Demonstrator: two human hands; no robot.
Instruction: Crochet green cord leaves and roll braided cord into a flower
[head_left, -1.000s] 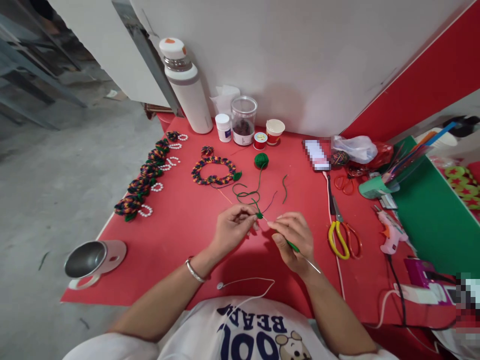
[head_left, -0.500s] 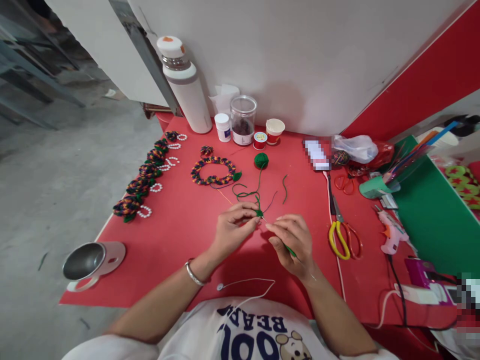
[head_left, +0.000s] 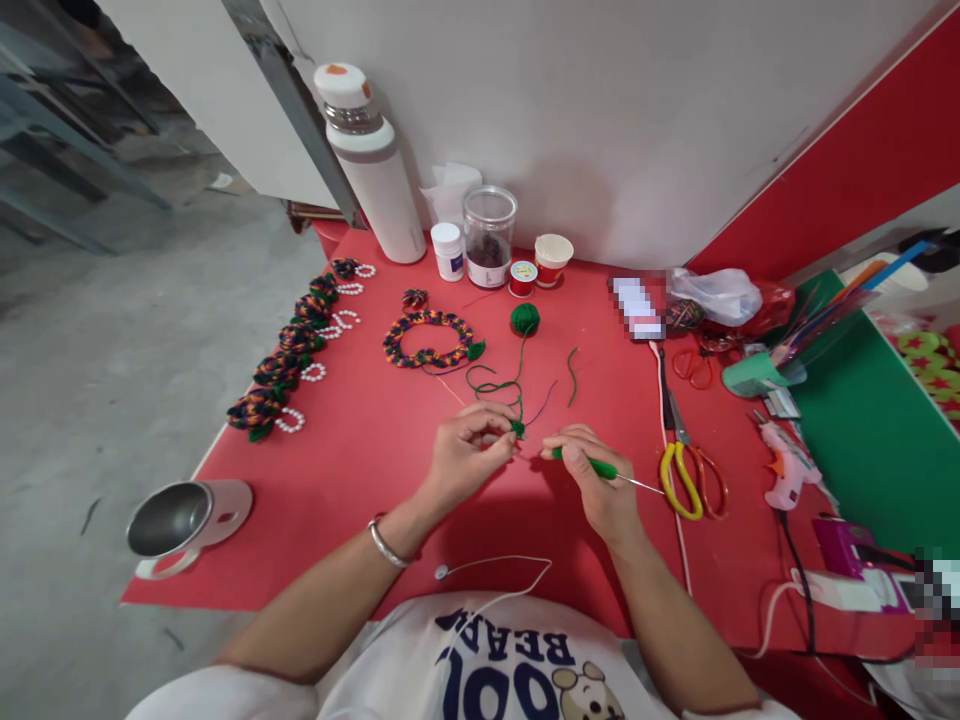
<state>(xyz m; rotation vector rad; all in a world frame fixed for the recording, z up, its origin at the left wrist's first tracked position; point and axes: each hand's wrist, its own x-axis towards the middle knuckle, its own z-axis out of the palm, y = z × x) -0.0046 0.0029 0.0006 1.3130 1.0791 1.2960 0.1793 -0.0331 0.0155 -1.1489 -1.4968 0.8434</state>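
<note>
My left hand (head_left: 474, 446) is closed, pinching a small green crochet piece (head_left: 517, 428) between thumb and fingertips. A strand of green yarn (head_left: 519, 385) runs from that piece to a green yarn ball (head_left: 525, 319) farther back. In my right hand (head_left: 598, 478), also closed, lies a crochet hook (head_left: 604, 468) with a green handle; its thin metal shaft points right, away from the piece. The fingertips of my right hand are close to the piece, and whether they pinch a thread there I cannot tell.
A crocheted multicoloured ring (head_left: 429, 340) lies behind my left hand. Several yarn flowers with bead loops (head_left: 291, 420) line the left edge, near a mug (head_left: 187, 525). Yellow-handled scissors (head_left: 681, 480) and a pink glue gun (head_left: 787, 465) lie right. A white bottle (head_left: 375, 175) stands behind.
My right hand has drawn slightly right from the green crochet piece. The hook has turned in it, its shaft now pointing right. My left hand has stayed nearly still.
</note>
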